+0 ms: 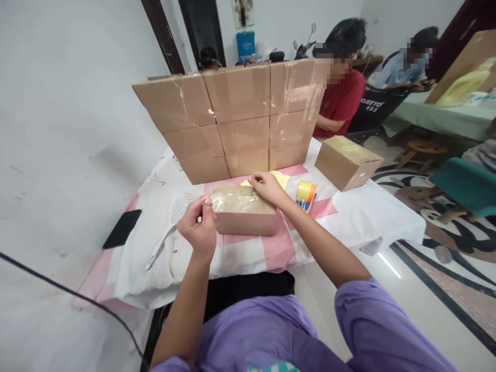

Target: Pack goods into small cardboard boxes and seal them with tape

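A small brown cardboard box [246, 223] sits on the cloth in front of me, with shiny clear tape [234, 200] across its top. At the box's left end, my left hand [198, 225] pinches the tape between thumb and forefinger. My right hand [267, 187] reaches over the right part of the top, its fingers pinched together at what looks like the far side of the tape. To the right lie a yellow tape roll [304, 189] and an orange and blue packet [311, 199]. Some yellow paper [282, 180] shows behind the box.
Stacked cardboard boxes [242, 121] form a wall behind. Another taped box [349, 163] stands at the right. A white slotted ladle [163, 240] and a black flat object [122, 229] lie left. A person in red [343, 103] sits beyond; others are farther back.
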